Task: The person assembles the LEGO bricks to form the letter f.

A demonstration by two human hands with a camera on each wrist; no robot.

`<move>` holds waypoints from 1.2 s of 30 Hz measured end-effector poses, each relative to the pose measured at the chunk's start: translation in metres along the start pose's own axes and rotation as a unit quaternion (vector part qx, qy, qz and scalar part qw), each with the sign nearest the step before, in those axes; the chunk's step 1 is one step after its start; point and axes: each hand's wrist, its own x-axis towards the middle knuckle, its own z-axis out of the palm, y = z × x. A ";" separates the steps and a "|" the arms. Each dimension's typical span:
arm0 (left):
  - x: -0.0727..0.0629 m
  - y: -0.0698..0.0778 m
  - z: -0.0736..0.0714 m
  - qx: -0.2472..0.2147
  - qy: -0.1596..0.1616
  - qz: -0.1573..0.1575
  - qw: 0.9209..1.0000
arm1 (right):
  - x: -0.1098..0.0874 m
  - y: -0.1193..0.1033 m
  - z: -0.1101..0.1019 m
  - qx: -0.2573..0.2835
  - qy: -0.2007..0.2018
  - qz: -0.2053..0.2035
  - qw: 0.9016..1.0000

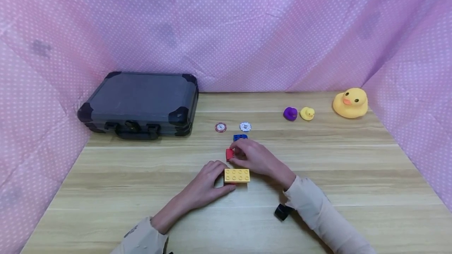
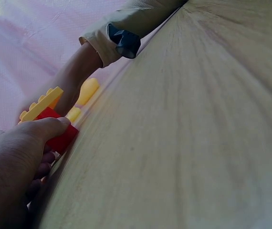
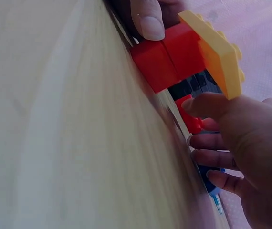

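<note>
My left hand point(image 1: 202, 186) holds a small stack of toy bricks from the left, thumb at the near side. On top of this stack is a yellow studded brick point(image 1: 237, 175); the red bricks point(image 3: 169, 57) beneath it show in the right wrist view. Just beyond the stack, my right hand point(image 1: 257, 158) pinches a separate red brick point(image 1: 229, 155) between thumb and fingers, low over the table. A blue brick point(image 1: 240, 137) lies behind the right hand's fingers, partly hidden by them.
Two poker chips, one red point(image 1: 220, 127) and one white point(image 1: 245, 127), lie behind the bricks. A grey case point(image 1: 141, 95) stands at the back left. Small purple point(image 1: 290, 113) and yellow point(image 1: 307, 113) ducks and a larger duck point(image 1: 350, 104) sit at the back right.
</note>
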 end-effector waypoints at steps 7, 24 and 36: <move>0.001 0.000 0.001 -0.001 -0.004 -0.003 1.000 | -0.016 0.003 -0.011 0.033 0.019 0.008 0.999; 0.000 -0.001 0.000 0.002 -0.005 -0.004 1.000 | -0.046 -0.007 -0.023 0.067 0.070 -0.049 0.994; 0.000 0.000 0.000 -0.001 -0.001 -0.002 1.000 | -0.051 -0.014 -0.024 0.068 0.091 -0.098 0.989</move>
